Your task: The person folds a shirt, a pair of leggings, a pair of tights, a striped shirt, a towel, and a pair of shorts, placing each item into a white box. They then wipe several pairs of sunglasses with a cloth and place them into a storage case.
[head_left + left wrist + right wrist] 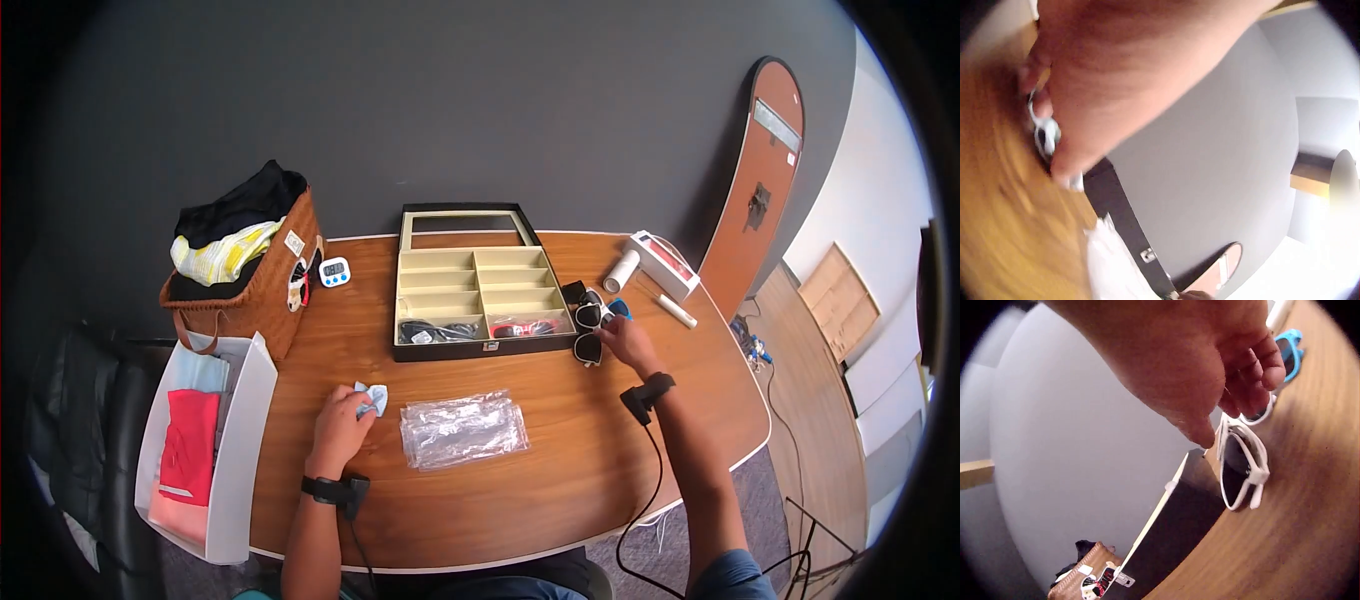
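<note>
My left hand (341,432) rests low over the table, gripping a crumpled light-blue cloth (373,399). Part of that cloth (1049,134) shows beneath the fingers in the left wrist view. Beside the case's right front corner, my right hand (632,345) pinches a pair of white-framed sunglasses (1244,465) with dark lenses. Its thumb and fingers are at the frame's upper end in the right wrist view. Right behind this hand lie blue-framed sunglasses (1291,356). A stack of clear plastic bags (465,430) lies flat between the two hands.
The display case (440,352) stands with its lid raised, bagged glasses in its front compartments. At left are a brown basket (240,310) of clothes, a white box (240,470) of folded cloths and a timer (335,272). A white cylinder (622,271) and box (664,264) stand back right.
</note>
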Available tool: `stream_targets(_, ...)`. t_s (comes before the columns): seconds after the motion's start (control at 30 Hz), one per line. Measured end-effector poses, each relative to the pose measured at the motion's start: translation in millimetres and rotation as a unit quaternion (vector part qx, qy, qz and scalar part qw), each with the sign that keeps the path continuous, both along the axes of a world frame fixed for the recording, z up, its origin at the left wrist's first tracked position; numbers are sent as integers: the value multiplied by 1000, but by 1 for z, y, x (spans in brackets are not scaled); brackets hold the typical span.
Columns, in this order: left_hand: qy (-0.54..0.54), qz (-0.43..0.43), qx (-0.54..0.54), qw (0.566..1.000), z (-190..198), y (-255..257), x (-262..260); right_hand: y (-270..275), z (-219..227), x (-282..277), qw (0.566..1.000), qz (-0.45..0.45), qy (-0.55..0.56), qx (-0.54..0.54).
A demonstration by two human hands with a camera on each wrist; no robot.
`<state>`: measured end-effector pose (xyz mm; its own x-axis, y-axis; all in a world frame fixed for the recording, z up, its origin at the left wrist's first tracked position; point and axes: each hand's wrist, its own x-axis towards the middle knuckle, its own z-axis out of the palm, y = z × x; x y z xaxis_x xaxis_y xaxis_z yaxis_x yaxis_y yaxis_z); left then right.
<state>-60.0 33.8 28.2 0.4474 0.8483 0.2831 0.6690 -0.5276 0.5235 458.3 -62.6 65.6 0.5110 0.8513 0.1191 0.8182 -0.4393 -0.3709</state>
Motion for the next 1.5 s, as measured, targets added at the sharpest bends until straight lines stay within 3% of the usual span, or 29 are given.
stream_targets(0.07, 5, 8, -18, 1000, 6, -3, 1, 1, -23, 1, 993, -11, 111, 37)
stream_targets(0.13, 10, 22, -29, 999, 14, -4, 1, 7, -49, 12, 988, -1, 141, 55)
stream_targets(0.23, 18, 28, -23, 999, 2, -2, -6, 7, -44, 7, 971, 18, 224, 79)
stream_targets(0.3, -26, 17, -20, 999, -9, 1, -12, -1, -26, 0, 911, -29, 390, 132)
stream_targets(0.37, -70, 14, -49, 996, -9, -2, -14, -14, -13, -11, 885, 19, 402, 232)
stream_targets(0.43, -113, 11, -82, 990, 0, -12, -10, -30, 2, -36, 826, 68, 481, 284)
stream_targets(0.5, -203, 1, -174, 964, 29, -29, 13, -49, 31, -85, 819, 127, 489, 271)
stream_targets(0.6, -220, -89, -130, 963, 66, -63, 58, -63, 41, -146, 824, 193, 499, 188)
stream_targets(0.63, -209, -125, -109, 964, 80, -76, 72, -67, 43, -167, 790, 202, 562, 137)
stream_targets(0.7, -240, -184, -85, 949, 90, -97, 96, -65, 15, -196, 784, 271, 545, 119)
stream_targets(0.77, -159, -191, -7, 969, 90, -101, 106, -68, 23, -220, 781, 311, 535, 79)
stream_targets(0.83, -159, -159, 4, 974, 83, -91, 106, -67, 8, -216, 778, 291, 555, 47)
stream_targets(0.9, -138, -42, 61, 988, 82, -82, 102, -66, -3, -212, 782, 286, 552, 51)
stream_targets(0.97, -131, -48, 60, 988, 84, -87, 108, -64, -4, -215, 783, 322, 525, 87)
stream_targets(1.03, -98, -137, 104, 980, 83, -102, 121, -67, 5, -218, 783, 257, 556, 104)
stream_targets(1.1, -48, -207, 113, 970, 64, -118, 135, -66, -13, -205, 759, 259, 586, 112)
stream_targets(1.17, -26, -238, 109, 965, 52, -137, 146, -60, -17, -204, 801, 274, 479, 232)
stream_targets(1.27, -34, -267, 59, 961, 50, -143, 146, -62, -13, -199, 789, 270, 507, 220)
stream_targets(1.33, -109, -268, -16, 957, 61, -142, 137, -60, -15, -202, 741, 219, 583, 251)
stream_targets(1.37, -158, -253, -57, 953, 61, -136, 131, -63, -15, -197, 662, 201, 693, 203)
stream_targets(1.43, -180, -174, -146, 957, 72, -123, 116, -69, 2, -197, 554, 189, 793, 169)
stream_targets(1.47, -251, -165, -158, 941, 64, -112, 112, -71, 3, -196, 552, 189, 794, 171)
stream_targets(1.5, -322, -153, -168, 919, 55, -101, 112, -73, 3, -194, 521, 230, 814, 115)
